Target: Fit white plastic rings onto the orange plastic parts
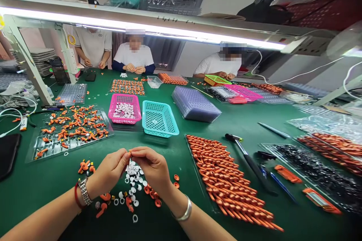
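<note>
"What does the head view show in the grip?"

"The left hand [109, 170] and right hand [154, 167] meet, fingertips pinched together on a small orange piece [130, 153], mostly hidden."

"And below the grip?"

"Loose round white discs [132, 175], with curved orange pieces [101, 210] lower left and cupped orange caps [158, 203] lower right."

"Beyond it?"

"A pink perforated plastic basket [125, 121] bearing more white discs; just beside it, right, a turquoise perforated plastic basket [160, 133]."

"Right of the grip?"

"Slender orange sticks [226, 177], densely layered on a clear plastic tray [196, 162]."
</note>
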Action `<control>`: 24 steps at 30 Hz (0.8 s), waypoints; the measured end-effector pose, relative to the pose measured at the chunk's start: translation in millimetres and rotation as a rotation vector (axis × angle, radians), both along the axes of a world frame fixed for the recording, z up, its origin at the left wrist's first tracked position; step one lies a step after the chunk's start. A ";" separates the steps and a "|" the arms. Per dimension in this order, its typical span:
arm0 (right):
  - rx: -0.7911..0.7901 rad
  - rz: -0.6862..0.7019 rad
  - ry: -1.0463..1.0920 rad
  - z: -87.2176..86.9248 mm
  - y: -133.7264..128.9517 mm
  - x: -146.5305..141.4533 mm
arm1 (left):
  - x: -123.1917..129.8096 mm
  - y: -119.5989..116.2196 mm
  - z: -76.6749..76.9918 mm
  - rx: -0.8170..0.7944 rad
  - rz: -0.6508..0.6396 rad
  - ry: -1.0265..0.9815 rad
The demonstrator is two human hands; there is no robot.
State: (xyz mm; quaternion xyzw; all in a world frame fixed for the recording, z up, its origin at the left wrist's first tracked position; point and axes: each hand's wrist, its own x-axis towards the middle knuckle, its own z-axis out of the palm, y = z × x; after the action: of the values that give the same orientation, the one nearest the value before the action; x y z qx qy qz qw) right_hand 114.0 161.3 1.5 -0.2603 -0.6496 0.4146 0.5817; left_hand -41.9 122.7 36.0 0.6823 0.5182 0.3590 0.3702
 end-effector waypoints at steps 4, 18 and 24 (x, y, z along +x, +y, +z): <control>0.020 -0.013 -0.031 1.8 -1.8 1.0 | 0.4 -0.5 0.9 0.031 -0.002 0.035; 0.081 -0.030 -0.085 7.3 -7.1 2.8 | 2.3 -4.4 0.0 0.071 0.025 0.100; 0.213 0.027 -0.188 25.6 -36.2 27.5 | 8.8 -38.7 17.5 -0.073 -0.087 0.065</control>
State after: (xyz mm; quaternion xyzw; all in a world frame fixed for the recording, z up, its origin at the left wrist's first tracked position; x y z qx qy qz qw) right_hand 141.5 125.1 27.1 -0.2260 -0.7451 0.3248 0.5369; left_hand -33.1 84.0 53.5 0.7015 0.5126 0.3009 0.3931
